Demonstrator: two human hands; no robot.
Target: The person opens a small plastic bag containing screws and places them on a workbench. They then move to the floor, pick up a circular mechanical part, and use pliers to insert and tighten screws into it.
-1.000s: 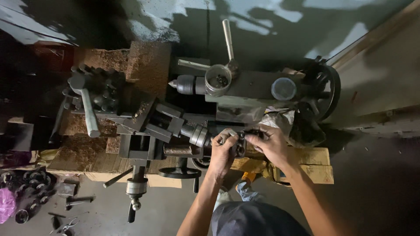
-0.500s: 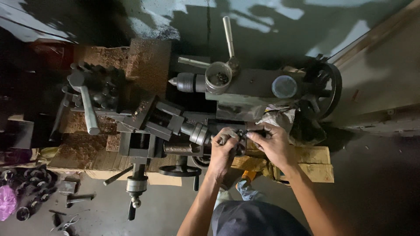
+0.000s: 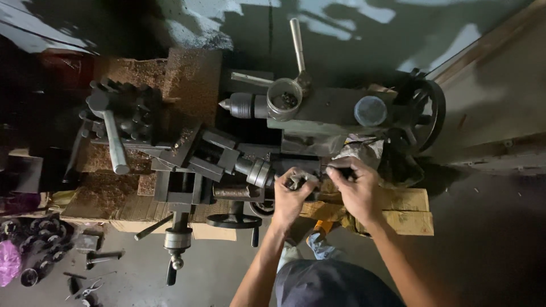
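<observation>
My left hand (image 3: 291, 196) and right hand (image 3: 357, 187) each close their grip on a small dark part (image 3: 321, 176) beside the lathe (image 3: 239, 153) handwheel (image 3: 234, 220).

Handwheel (image 3: 234, 220) & wood blocks (image 3: 405, 210) close below hands, open floor (image 3: 495, 250) right

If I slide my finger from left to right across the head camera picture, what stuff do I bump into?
Pink bag → pile of dark metal parts → tool post with its long handle → left hand → right hand → round blue-grey cap → big black handwheel.
</observation>
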